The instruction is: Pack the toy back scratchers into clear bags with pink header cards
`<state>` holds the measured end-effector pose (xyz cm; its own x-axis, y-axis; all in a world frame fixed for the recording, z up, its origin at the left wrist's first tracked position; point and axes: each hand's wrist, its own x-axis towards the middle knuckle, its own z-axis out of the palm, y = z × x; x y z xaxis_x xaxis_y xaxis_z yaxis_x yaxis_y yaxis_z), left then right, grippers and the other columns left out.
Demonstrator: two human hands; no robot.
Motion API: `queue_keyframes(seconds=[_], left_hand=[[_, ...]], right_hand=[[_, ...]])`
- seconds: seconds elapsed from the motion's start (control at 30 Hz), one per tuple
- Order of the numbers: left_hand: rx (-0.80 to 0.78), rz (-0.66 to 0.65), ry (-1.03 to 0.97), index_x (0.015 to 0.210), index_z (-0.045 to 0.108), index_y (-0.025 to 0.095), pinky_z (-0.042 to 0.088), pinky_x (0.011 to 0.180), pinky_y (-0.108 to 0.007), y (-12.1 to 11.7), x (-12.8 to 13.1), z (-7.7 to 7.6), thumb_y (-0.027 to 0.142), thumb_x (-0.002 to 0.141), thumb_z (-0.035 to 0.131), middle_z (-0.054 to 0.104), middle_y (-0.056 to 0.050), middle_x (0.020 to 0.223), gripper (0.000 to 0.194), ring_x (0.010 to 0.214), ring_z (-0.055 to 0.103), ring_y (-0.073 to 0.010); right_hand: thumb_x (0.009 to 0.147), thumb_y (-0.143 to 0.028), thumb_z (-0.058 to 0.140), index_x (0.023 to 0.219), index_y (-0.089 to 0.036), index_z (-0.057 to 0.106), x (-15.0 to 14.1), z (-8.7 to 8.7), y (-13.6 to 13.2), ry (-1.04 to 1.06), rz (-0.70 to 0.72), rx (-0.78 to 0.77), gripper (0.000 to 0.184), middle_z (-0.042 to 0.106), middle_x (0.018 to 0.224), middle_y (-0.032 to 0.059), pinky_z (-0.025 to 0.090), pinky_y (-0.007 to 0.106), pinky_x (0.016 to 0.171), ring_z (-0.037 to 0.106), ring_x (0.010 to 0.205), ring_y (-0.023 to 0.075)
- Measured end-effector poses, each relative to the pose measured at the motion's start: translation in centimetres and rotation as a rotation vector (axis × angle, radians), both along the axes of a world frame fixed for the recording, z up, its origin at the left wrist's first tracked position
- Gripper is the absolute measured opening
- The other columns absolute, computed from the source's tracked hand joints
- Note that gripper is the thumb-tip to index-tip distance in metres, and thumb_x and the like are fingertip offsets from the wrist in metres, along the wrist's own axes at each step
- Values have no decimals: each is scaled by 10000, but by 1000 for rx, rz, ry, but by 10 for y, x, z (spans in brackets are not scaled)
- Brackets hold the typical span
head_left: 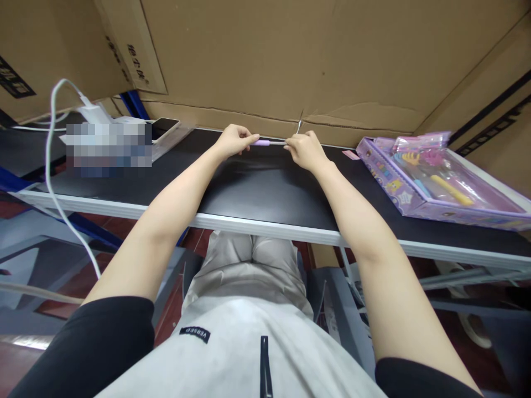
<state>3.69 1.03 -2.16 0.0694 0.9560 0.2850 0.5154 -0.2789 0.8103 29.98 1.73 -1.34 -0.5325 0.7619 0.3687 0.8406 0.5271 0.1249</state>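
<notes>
Purple-handled rod [263, 142] held above bench [265, 193], left of purple box [376, 171]. Purple end pinched in grip of left hand [234, 142], thin end in grip of right hand [307, 151]. Handling judged midway: both ends secured, rod not yet released. Yellow piece [451, 189] contained inside purple box. Rod's completeness cannot be told.

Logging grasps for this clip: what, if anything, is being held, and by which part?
A slim rod: the left hand pinches its purple end, the right hand its thinner, paler part.
</notes>
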Motion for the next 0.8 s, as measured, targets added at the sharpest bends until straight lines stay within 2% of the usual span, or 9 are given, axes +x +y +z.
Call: queue_keyframes(seconds=[0.2, 0.37, 0.47, 0.63, 0.8], left_hand=[[5, -62, 106, 829, 740, 206, 611, 853, -335, -14, 13, 4, 437, 900, 850, 686, -41, 700, 265, 781, 692, -216], [-58, -82, 44, 810, 740, 191, 608, 840, -354, -17, 20, -2, 325, 876, 893, 724, -81, 802, 214, 816, 730, -235], [-63, -104, 38, 790, 739, 190, 612, 819, -371, -19, 24, -4, 297, 886, 892, 722, -85, 784, 210, 767, 740, -236], [-48, -153, 167, 812, 742, 199, 604, 756, -355, -32, 33, 2, 301, 933, 798, 695, -27, 642, 168, 610, 680, -199], [34, -151, 251, 797, 726, 209, 622, 862, -340, -37, 43, 3, 307, 923, 727, 679, -7, 612, 159, 716, 729, -220]], right_hand=[[1151, -302, 458, 1285, -151, 813, 1, -4, 4, 43, -2, 29, 408, 780, 1202, 186, 381, 590, 1163, 672, 1152, 340], [1112, -236, 461, 1410, -157, 789, -1, -5, 4, 72, 8, 38, 451, 780, 1308, 190, 305, 698, 1263, 658, 1255, 369], [1085, -208, 469, 1437, -165, 784, -3, -5, 3, 80, 20, 37, 475, 774, 1348, 185, 266, 737, 1297, 644, 1309, 382], [1070, -203, 466, 1471, -191, 777, -7, -4, -3, 97, -2, 38, 507, 739, 1446, 192, 222, 754, 1336, 602, 1417, 401], [1131, -277, 408, 1613, -182, 658, -13, -2, -10, 134, -96, 79, 551, 595, 1669, 231, 259, 754, 1303, 482, 1574, 437]])
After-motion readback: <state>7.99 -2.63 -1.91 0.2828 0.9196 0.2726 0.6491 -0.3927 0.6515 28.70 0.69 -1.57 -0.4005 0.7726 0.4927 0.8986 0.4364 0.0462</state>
